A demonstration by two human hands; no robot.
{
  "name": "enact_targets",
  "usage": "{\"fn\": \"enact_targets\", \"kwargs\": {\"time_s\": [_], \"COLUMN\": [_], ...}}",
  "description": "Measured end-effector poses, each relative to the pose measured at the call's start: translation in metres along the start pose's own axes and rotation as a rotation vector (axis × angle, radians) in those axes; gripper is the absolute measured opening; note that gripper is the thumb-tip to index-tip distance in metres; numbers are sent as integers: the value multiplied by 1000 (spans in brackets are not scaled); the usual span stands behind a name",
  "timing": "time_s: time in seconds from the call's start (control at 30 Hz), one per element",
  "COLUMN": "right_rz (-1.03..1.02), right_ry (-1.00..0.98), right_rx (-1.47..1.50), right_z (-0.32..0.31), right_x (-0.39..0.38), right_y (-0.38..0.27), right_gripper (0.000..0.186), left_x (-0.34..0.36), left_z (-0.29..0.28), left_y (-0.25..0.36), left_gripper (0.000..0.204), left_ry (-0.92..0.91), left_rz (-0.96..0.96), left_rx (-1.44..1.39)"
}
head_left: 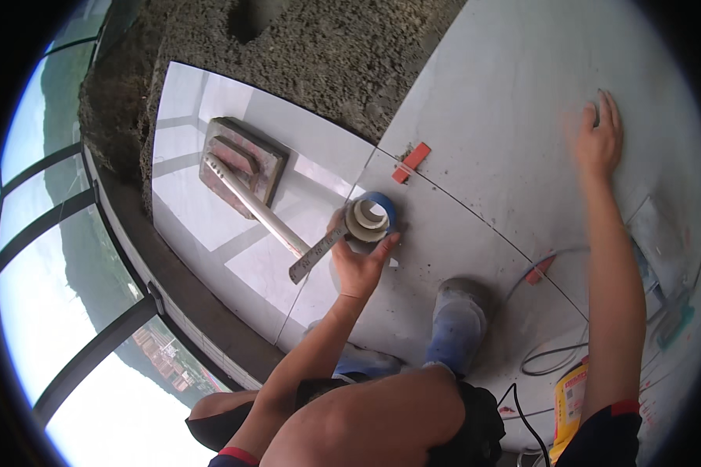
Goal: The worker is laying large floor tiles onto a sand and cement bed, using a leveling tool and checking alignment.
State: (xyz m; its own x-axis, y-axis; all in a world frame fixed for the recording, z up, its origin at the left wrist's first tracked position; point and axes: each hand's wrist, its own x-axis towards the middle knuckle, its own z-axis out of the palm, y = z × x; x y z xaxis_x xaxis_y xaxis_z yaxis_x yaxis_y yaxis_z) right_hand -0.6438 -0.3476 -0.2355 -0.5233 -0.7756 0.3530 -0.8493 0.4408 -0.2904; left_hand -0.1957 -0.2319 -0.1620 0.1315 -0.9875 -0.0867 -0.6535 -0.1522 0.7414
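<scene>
Left hand (pixel 358 261) up over the tile seam, fingers (pixel 387 244) clamped on two tape rolls (pixel 370 218), one blue, one off-white, plus a steel ruler (pixel 317 254) jutting out left beneath them. Right hand (pixel 597 140) lies flat, fingers spread, on the grey tile (pixel 506 101).

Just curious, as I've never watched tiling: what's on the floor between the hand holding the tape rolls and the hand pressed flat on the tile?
In the head view, between left hand and right hand lies mostly bare grey tile, crossed by one joint line.
</scene>
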Motion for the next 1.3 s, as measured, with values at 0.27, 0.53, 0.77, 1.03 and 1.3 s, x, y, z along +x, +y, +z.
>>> {"fn": "enact_targets", "kwargs": {"time_s": [0.27,0.53,0.77,1.03,1.3], "right_rz": [-247,-186,-409,-452,-262], "right_ry": [-19,-298,-1447,-1100,-1061], "right_rx": [-64,128,217,70,-19], "right_z": [40,40,-97,-63,-95], "right_x": [-6,105,-99,-203,-222], "right_y": [103,53,-397,-482,-523], "right_gripper": [41,48,59,45,43], "left_x": [-12,13,50,157,242], "left_z": [-66,-318,-381,-439,-462], "left_y": [55,-76,-273,-409,-458], "left_gripper": [76,75,81,94,94], "left_ry": [-667,-294,471,719,1002], "left_rz": [270,54,-625,-453,-310], "left_rx": [-177,227,-19,-171,-30]}}
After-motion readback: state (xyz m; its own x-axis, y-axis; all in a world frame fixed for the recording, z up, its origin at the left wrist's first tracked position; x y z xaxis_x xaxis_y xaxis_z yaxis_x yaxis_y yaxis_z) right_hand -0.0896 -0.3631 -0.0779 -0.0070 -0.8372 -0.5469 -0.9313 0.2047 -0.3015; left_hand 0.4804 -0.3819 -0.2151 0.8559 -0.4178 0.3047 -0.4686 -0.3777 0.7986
